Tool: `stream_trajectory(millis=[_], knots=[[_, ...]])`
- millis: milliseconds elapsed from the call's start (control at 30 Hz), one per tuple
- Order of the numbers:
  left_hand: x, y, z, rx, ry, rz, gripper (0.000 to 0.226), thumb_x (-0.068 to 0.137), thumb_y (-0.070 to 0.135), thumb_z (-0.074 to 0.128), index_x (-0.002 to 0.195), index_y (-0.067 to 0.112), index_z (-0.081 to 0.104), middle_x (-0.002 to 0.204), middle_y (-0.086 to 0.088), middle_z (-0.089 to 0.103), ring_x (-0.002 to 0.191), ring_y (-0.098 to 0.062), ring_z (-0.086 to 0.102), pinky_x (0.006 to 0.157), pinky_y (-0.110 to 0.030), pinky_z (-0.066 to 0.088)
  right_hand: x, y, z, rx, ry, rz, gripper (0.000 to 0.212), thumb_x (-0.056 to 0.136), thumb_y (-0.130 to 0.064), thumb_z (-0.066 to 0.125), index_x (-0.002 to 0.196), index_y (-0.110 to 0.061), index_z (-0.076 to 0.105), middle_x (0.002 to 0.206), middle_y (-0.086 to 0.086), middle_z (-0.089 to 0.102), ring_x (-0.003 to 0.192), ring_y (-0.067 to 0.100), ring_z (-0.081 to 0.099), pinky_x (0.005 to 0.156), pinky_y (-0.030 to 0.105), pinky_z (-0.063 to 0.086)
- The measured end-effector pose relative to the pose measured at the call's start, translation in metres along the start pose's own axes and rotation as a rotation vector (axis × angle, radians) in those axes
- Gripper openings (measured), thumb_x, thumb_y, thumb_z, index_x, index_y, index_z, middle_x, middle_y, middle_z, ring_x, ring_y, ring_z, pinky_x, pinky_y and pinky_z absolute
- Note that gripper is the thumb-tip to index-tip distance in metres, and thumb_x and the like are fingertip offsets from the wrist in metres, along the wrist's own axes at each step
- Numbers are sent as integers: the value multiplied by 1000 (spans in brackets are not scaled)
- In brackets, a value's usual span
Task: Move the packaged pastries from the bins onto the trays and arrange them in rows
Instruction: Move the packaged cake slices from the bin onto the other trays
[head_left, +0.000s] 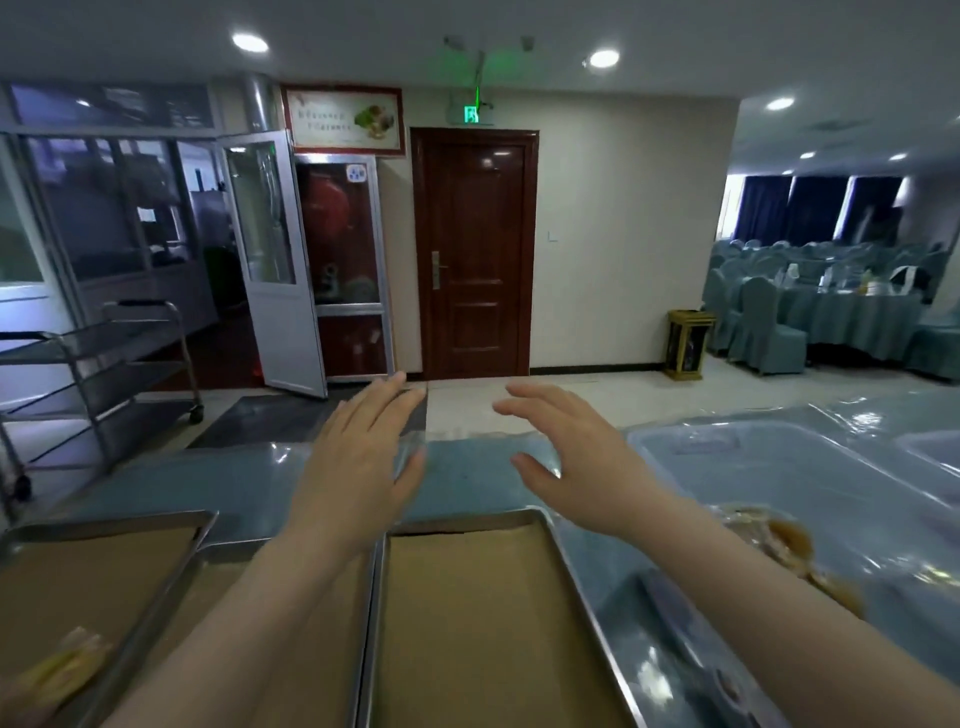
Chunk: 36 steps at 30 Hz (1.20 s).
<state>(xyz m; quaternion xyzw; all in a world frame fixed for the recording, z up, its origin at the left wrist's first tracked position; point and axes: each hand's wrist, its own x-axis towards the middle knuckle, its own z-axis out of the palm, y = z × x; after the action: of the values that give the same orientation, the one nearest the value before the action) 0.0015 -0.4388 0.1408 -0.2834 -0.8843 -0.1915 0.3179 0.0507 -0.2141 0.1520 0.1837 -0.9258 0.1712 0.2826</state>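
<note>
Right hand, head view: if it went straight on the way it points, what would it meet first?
Probably nothing: the right hand points forward and slightly left over a bare strip of table, then open floor. The left hand lies close beside that line; depth is unclear.

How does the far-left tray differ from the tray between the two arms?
The left tray lies skewed, its side rim running diagonally, while the tray between the arms sits squarer to the camera. The left tray carries a blurred yellowish packaged pastry at its near end, while the visible paper of the tray between the arms is bare. Both are metal-rimmed and lined with brown paper.
</note>
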Motion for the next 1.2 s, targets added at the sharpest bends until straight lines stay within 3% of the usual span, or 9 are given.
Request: stream_trajectory(millis=[133, 267, 467, 667, 900, 1000, 1100, 1200], knots=[[11, 69, 53, -103, 8, -57, 55, 90, 23, 55, 142, 19, 35, 150, 2, 30, 139, -14, 24, 113, -29, 13, -37, 76, -25, -83, -131, -18, 49, 91, -30, 57, 137, -34, 43, 148, -11, 34, 133, 7, 28, 102, 14, 17], [13, 132, 90, -191, -55, -85, 57, 91, 29, 51, 144, 25, 30, 152, 8, 26, 140, -7, 18, 115, -26, 11, -72, 135, -45, -44, -171, 96, 46, 91, -28, 58, 136, -30, 47, 146, -13, 37, 133, 6, 32, 99, 4, 14], [20, 183, 116, -306, -43, -34, 54, 89, 24, 56, 140, 25, 38, 145, 17, 27, 134, 1, 20, 113, -22, 9, -129, 203, -64, -43, -139, 284, 45, 90, -27, 61, 132, -36, 48, 132, -25, 37, 129, 7, 38, 100, 14, 27], [7, 229, 160, -408, -182, -109, 55, 90, 32, 52, 141, 33, 31, 153, 13, 18, 140, -10, 18, 115, -37, 19, -182, 263, -92, -251, -152, 425, 52, 88, -25, 64, 136, -26, 46, 140, -5, 47, 128, 20, 43, 101, 35, 37], [22, 285, 222, -402, -506, -285, 71, 90, 47, 49, 146, 39, 8, 156, 15, -7, 144, -20, 6, 113, -41, 21, -186, 341, -108, -180, -227, 444, 54, 89, -26, 61, 139, -25, 41, 142, -1, 42, 128, 19, 40, 101, 31, 35], [21, 301, 249, -402, -632, -383, 83, 86, 50, 55, 148, 35, 1, 156, 8, -15, 143, -15, -8, 115, -39, 10, -176, 379, -102, -136, -246, 447, 58, 88, -26, 61, 141, -28, 37, 140, 0, 42, 120, 19, 47, 93, 29, 38], [12, 302, 263, -362, -629, -419, 82, 85, 49, 54, 148, 36, 4, 155, 11, -18, 141, -8, -14, 117, -38, 4, -161, 412, -81, -123, -295, 493, 54, 89, -26, 60, 138, -25, 39, 133, 8, 46, 103, 25, 57, 86, 36, 47], [10, 302, 262, -310, -639, -456, 80, 83, 51, 52, 148, 37, 5, 154, 17, -18, 142, -9, -6, 116, -39, 10, -167, 431, -39, -125, -500, 666, 49, 90, -30, 56, 134, -20, 38, 130, 13, 45, 95, 31, 59, 75, 38, 50]])
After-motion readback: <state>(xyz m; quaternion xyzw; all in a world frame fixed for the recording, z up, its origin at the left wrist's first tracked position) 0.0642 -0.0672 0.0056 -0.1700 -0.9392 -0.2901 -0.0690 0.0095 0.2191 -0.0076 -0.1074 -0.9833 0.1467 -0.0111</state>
